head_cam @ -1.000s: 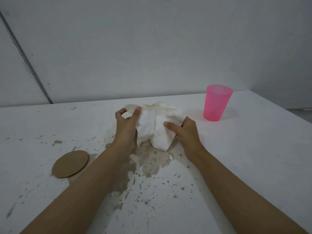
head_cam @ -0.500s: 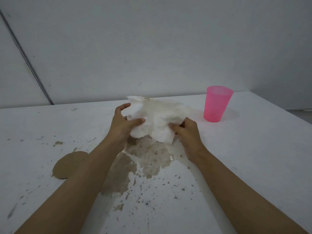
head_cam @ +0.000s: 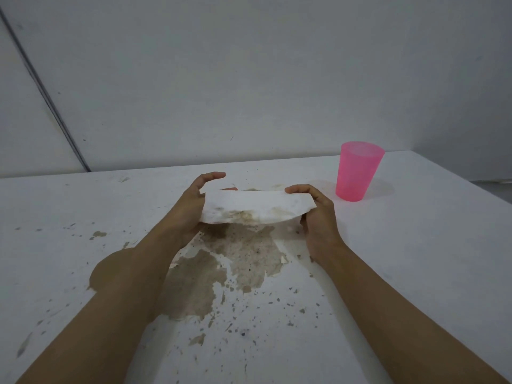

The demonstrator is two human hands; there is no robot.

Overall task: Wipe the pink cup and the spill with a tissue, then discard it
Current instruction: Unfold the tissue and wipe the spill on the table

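A white tissue (head_cam: 256,207), folded into a flat band with brown stains along its lower edge, is held above the table between both hands. My left hand (head_cam: 191,209) holds its left end, index finger raised free above it. My right hand (head_cam: 318,217) grips its right end with curled fingers. The pink cup (head_cam: 357,173) stands upright on the table to the right of my right hand, apart from it. A brownish stained patch (head_cam: 241,253) spreads on the white table under and in front of the tissue.
The white table (head_cam: 415,259) carries many small dark specks toward the front. A round brown cardboard disc (head_cam: 104,270) lies at the left, partly hidden by my left forearm. A grey wall stands right behind the table; the table's right edge runs near the cup.
The tissue went from lying crumpled on the table to being lifted, and is now stretched into a folded band between both hands, which have moved apart.
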